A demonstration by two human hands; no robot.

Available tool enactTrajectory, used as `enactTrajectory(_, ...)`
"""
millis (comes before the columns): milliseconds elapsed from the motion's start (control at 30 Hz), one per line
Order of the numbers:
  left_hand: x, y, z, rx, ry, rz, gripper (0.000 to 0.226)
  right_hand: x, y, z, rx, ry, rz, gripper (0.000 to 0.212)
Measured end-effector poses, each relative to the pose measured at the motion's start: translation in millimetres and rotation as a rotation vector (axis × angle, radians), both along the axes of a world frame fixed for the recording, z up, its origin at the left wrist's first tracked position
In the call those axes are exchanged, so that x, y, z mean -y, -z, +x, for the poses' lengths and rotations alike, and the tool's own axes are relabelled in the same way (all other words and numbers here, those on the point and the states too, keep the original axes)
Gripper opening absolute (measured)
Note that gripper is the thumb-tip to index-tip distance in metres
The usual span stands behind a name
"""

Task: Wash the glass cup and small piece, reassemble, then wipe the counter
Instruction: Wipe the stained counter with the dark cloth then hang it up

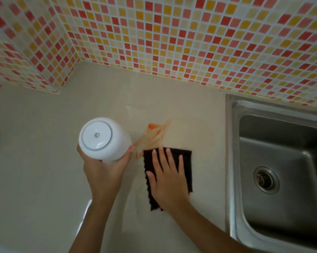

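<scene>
Orange smear (155,135) on the beige counter (44,134), streaked and fanned out, sits just beyond the far edge of the dark cloth (186,161). We read this as the wiping stage, washing and reassembly apparently done. The cloth lies flat on the counter, near the sink (274,161) but not touching its rim, its top left corner just meeting the lower end of the streaks.

Our right hand (167,179) presses flat on the cloth, fingers spread, palm down, no pinch at all, an open-palm hold that puts even pressure across the fabric for a push toward the stain.

Our left hand (104,172) wraps around the white container (104,138), thumb and fingers closed around its lower body, lifted clear of the counter just left of the smear. We judge it is held up so the cloth can pass under where it stood. White round face with a small metal stud at centre points at the camera; whether that is lid or base we cannot tell. Glass cup and small piece not separately visible, possibly inside or part of this container.

Sink basin looks empty, drain strainer in place. Mosaic tile wall (172,33) behind
</scene>
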State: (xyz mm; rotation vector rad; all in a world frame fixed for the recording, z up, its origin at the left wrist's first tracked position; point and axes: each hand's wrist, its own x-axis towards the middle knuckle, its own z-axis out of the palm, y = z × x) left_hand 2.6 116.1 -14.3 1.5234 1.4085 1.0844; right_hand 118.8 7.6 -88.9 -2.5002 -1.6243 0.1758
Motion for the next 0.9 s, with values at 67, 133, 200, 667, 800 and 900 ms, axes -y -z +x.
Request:
enactTrajectory(67, -7.1, 1.1, 0.0, -0.005, 0.009, 0.024, 0.102, -51.5, -0.3, 3.9, -0.017, -0.105, 0.021, 0.057)
enactTrajectory(133, -14.6, 2.3, -1.3, -0.017, 0.012, 0.024, 0.101, -104.5, -0.5, 38.4, -0.006, -0.091, -0.002, 0.056)
enactTrajectory(200, -20.9, 4.2, -6.0, -0.034, 0.019, 0.019, 0.100, -129.7, 2.7, 86.9, 0.030, 0.047, -0.056, 0.056)
enactTrajectory(667, -53.3, -2.1, -10.7, -0.037, 0.092, 0.054, 0.102, -144.3, -1.4, 64.5, 0.000, 0.016, -0.013, 0.058)
enactTrajectory(800, -43.5, -3.4, -21.1, -0.048, 0.069, 0.077, 0.099, -172.1, 10.5, 65.5, -0.025, 0.184, -0.028, 0.060)
enactTrajectory(900, -41.6, -3.5, -24.1, -0.048, 0.052, 0.068, 0.097, -94.3, 6.1, -1.1, -0.038, 0.104, 0.072, 0.060)
